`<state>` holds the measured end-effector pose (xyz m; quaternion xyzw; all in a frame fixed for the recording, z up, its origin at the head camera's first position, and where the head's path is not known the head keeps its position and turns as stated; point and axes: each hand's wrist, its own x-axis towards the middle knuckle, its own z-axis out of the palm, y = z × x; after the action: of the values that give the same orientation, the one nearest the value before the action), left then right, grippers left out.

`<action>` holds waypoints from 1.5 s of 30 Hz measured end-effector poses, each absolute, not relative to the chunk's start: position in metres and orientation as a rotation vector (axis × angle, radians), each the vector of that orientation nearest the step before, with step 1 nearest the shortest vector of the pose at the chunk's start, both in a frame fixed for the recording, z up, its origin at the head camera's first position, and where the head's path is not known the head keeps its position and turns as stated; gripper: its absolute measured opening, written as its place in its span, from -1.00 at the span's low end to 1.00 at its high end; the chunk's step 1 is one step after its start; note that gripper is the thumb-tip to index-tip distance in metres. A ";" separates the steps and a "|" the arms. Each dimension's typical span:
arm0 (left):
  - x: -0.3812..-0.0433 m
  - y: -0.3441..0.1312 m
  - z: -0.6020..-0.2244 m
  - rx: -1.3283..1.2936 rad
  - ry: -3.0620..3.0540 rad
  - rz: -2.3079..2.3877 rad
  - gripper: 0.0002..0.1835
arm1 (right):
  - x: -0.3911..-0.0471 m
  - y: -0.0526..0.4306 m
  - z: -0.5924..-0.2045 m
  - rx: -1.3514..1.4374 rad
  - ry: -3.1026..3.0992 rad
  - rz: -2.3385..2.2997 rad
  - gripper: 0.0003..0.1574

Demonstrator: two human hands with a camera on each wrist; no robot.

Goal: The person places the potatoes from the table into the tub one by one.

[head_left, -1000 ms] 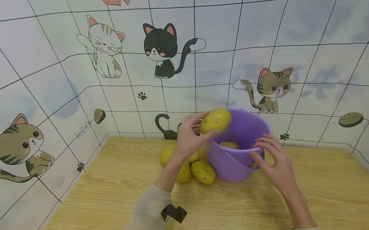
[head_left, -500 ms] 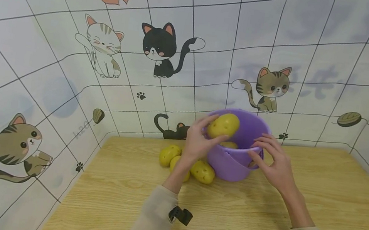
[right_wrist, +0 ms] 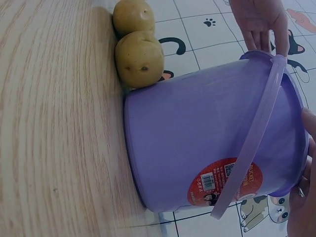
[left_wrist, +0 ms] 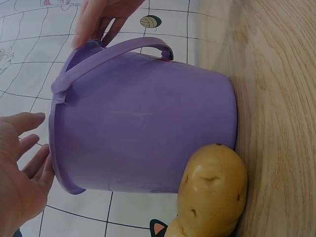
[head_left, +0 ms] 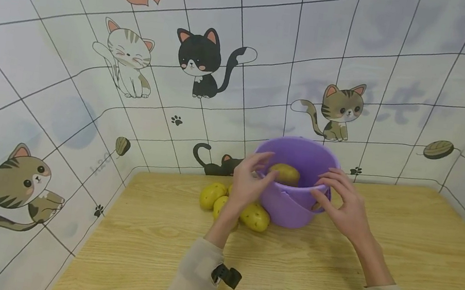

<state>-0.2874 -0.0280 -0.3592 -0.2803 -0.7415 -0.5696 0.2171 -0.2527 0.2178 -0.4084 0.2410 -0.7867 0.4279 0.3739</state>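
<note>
A purple bucket [head_left: 288, 208] stands upright on the wooden table, its handle hanging down on the near side. Over its left rim is my left hand [head_left: 248, 182], fingers spread and apart, holding nothing. A yellow potato [head_left: 286, 174] lies inside the bucket, just right of those fingertips. My right hand [head_left: 349, 207] grips the bucket's right rim between thumb and fingers. Several more potatoes [head_left: 255, 217] lie against the bucket's left side, partly behind my left forearm. The left wrist view has one potato [left_wrist: 212, 192] close beside the bucket wall. The bucket's bottom is hidden from above.
Behind the table [head_left: 148, 251] rises a wall [head_left: 266, 90] with grid lines and cartoon cats, close behind the bucket. A red label [right_wrist: 222, 180] is stuck on the bucket's side. Black camera mounts [head_left: 226, 275] sit on both sleeves.
My left hand has moved right over the bucket's rim and let go of the potato, which has dropped inside. My right hand has stayed on the rim.
</note>
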 end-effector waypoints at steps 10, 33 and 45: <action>-0.284 -0.040 -0.363 -0.736 -1.985 -1.666 -0.56 | -0.254 0.217 -0.409 0.623 -2.003 1.094 -0.68; -0.282 -0.073 -0.387 -0.571 -2.087 -1.758 -0.49 | -0.253 0.216 -0.409 0.630 -1.995 1.083 -0.64; -0.281 -0.083 -0.406 -0.568 -2.263 -1.684 -0.48 | -0.254 0.217 -0.409 0.630 -1.995 1.081 -0.70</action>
<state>-0.2814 -0.0834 -0.4060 -0.1955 -0.7797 -0.5801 0.1316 -0.2538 0.2169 -0.4089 0.2470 -0.7826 0.4241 0.3830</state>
